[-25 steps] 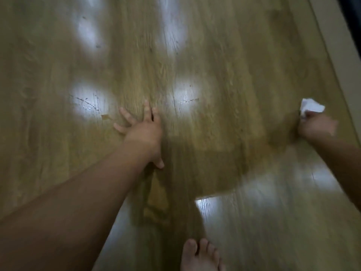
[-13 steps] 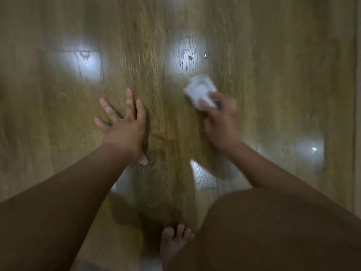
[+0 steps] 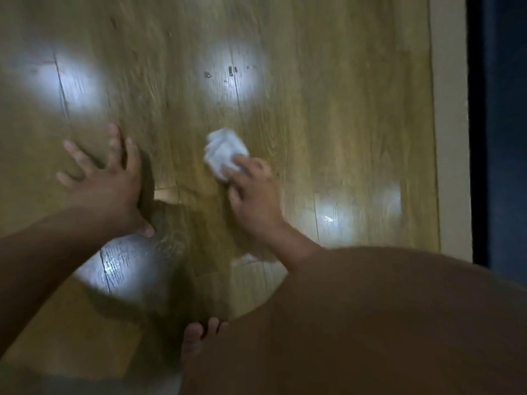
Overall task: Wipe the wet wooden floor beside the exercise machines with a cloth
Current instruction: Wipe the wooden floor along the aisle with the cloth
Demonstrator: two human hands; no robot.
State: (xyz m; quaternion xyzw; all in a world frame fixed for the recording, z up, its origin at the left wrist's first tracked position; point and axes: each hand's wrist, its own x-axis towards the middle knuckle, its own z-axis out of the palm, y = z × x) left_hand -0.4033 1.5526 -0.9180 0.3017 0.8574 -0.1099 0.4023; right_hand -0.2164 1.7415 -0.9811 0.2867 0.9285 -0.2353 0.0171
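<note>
Hands apart, both down on the wooden floor (image 3: 328,109) just beyond my bent leg (image 3: 370,323) and bare toes (image 3: 196,334) at the bottom of the frame. My left hand (image 3: 105,183) lies at centre left with fingers spread and palm flat, holding nothing, taking my weight. My right hand (image 3: 253,195), at centre frame, has its fingers curled over a bunched white cloth (image 3: 225,152) and presses it onto the boards.

To do this stroke well, I judge the left palm should stay planted as the prop so the right arm can sweep freely. The cloth is wadded tight (a ball touches little floor), so I'd flatten it under my fingers and let more of it meet the wood. Long passes along the grain, overlapping, should lift water rather than smear it.

Just above the cloth, in the bright patch at upper centre, a few dark droplets (image 3: 231,71) sit on the boards; that is where I'd push next, then draw back toward me. The shiny patches may be glare or wet, and I cannot tell which.

Far right, a pale strip (image 3: 449,138) borders the planks, with something dark beyond it. No machines are in view.
</note>
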